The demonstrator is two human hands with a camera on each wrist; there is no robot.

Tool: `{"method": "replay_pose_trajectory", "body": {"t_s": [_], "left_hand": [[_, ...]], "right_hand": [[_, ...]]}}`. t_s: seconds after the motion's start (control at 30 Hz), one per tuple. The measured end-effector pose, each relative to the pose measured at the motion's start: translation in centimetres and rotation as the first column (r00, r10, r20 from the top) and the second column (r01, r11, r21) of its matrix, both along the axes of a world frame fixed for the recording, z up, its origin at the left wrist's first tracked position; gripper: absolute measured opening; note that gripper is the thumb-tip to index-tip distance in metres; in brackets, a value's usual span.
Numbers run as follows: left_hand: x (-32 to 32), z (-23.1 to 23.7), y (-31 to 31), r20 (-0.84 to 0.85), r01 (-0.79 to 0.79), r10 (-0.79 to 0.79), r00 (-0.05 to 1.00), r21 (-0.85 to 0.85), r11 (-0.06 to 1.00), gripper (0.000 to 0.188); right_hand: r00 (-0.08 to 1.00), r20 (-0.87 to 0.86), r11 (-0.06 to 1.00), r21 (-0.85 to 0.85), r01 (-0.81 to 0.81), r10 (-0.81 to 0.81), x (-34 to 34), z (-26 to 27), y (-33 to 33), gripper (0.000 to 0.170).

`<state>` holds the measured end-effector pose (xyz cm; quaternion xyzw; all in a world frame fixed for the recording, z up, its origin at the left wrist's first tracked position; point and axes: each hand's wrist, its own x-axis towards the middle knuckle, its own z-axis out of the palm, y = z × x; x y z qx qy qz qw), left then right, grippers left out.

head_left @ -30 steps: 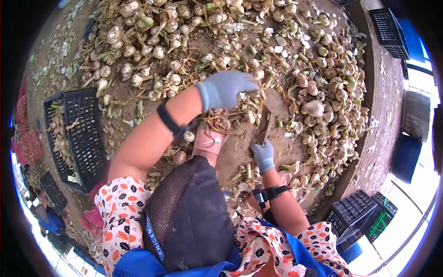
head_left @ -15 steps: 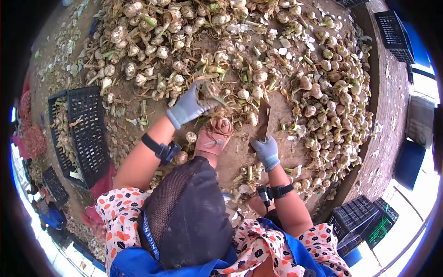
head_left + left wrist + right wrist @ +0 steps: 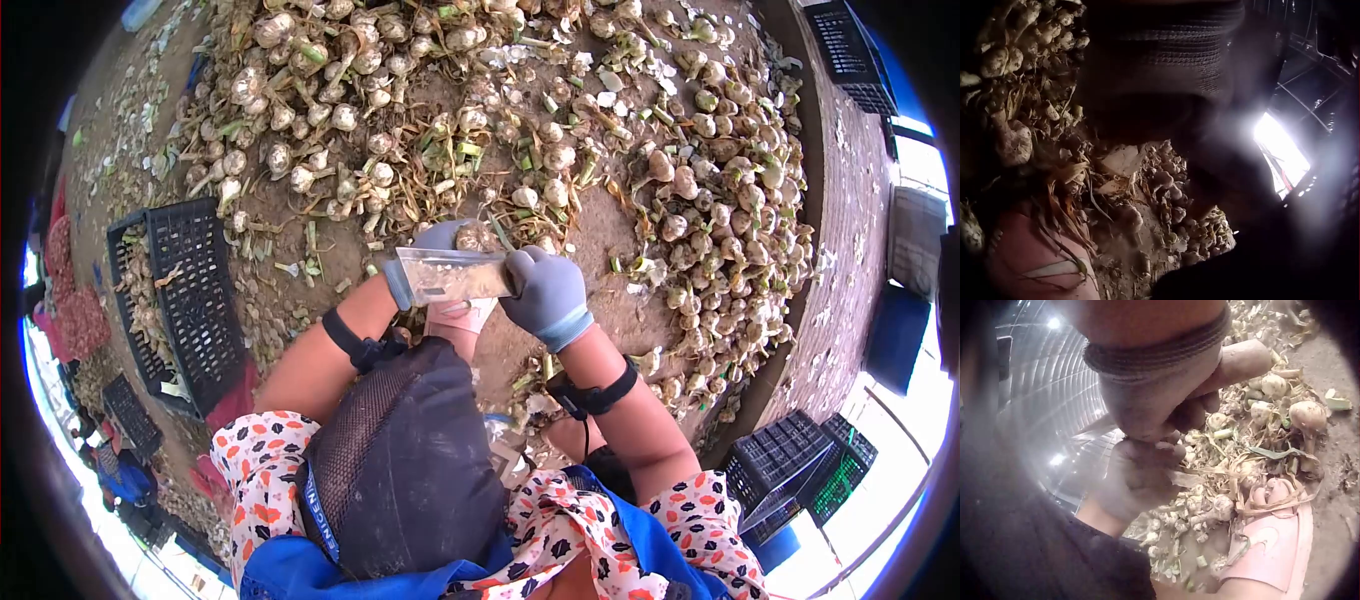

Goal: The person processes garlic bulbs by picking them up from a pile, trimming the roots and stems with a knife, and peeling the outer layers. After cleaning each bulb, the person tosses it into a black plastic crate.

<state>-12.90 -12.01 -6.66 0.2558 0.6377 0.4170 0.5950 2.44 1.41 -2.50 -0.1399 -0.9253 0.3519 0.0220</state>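
Observation:
In the head view, the gloved right hand (image 3: 548, 290) grips a broad-bladed knife, its blade (image 3: 455, 275) lying across the front of the left hand (image 3: 438, 238). A garlic bulb (image 3: 477, 237) with a green stem is held in the left hand, whose fingers are mostly hidden behind the blade. The right wrist view has the right hand (image 3: 1147, 400) round a wooden handle (image 3: 1247, 362), close against the left hand (image 3: 1135, 478). Only a dark glove (image 3: 1166, 69) shows in the left wrist view.
A pink slipper (image 3: 460, 315) on a foot is just below the hands. Garlic heaps (image 3: 740, 200) cover the ground ahead and at right. A black crate (image 3: 195, 300) holding garlic stands at left; more crates (image 3: 768, 462) are at lower right.
The left hand has come back toward the body with a garlic bulb. The right hand has lifted the knife up and leftward, turning the blade from pointing forward to pointing left, against the left hand.

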Motion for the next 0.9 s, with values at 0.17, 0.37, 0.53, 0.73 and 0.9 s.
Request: {"method": "replay_pose_trajectory", "body": {"t_s": [0.17,0.37,0.53,0.73,0.9], "left_hand": [[0.7,1.9,-1.5,-0.378,0.238,-0.103,0.92,0.327,0.915,0.033],[1.9,0.6,-2.9,0.072,0.012,-0.034,0.997,0.292,0.956,0.069],[1.2,2.5,-0.2,0.419,-0.104,-0.142,0.897,0.511,0.853,0.054],[0.8,4.1,-1.1,0.669,-0.184,-0.119,0.734,0.364,0.913,0.038],[1.7,3.3,-1.0,0.235,-0.036,0.003,0.972,0.136,0.99,0.032]], "right_hand": [[0.959,0.218,0.974,0.174,0.145,-0.182,0.6,-4.4,0.2,0.018],[0.797,0.475,0.482,-0.635,0.604,-0.373,3.2,-7.5,2.5,0.028],[0.92,0.357,0.053,-0.928,0.369,-0.16,3.0,-3.5,0.9,0.033],[0.912,0.064,0.383,-0.894,0.232,-0.404,2.7,-4.6,-0.2,0.022],[0.854,0.175,0.369,-0.846,0.385,-0.49,1.3,-2.6,-0.1,0.009]]}}
